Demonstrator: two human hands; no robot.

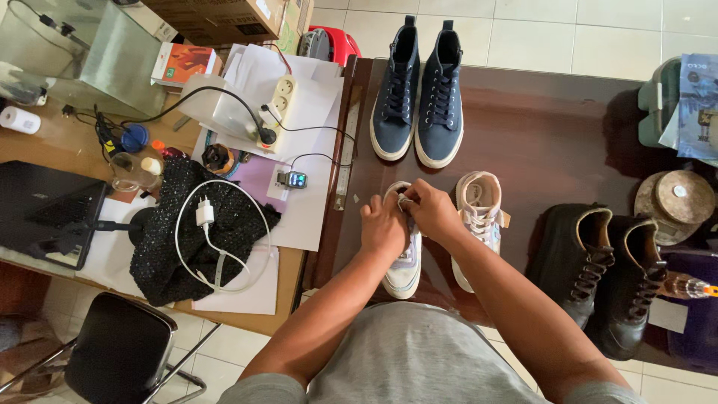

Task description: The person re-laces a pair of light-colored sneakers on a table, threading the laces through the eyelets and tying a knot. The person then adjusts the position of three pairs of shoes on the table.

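White sneaker [402, 265], the left one of a pale pair, lies on the dark wooden desk [538, 135] just in front of the person, toe pointing back toward the body, and both hands are bunched over its opening and laces. The left hand [383, 228] rests on the upper with its fingers curled down onto it; the right hand [432, 211] meets it from the other side, fingertips pinched together on what looks like a lace end or the tongue, though the exact grip is hidden. Just beside it on the right sits its mate, the second white sneaker [479, 217], untouched. Farther up the desk stands a pair of navy high-tops [419, 93], and to the right a pair of black leather shoes [598, 269]. On the lighter desk to the left lie a black knitted cloth [172, 247] with a white charger cable [206, 217] and a power strip [280, 101]. A hard tug could likely slide the shoe into its mate, or slip the lace from the pinch.
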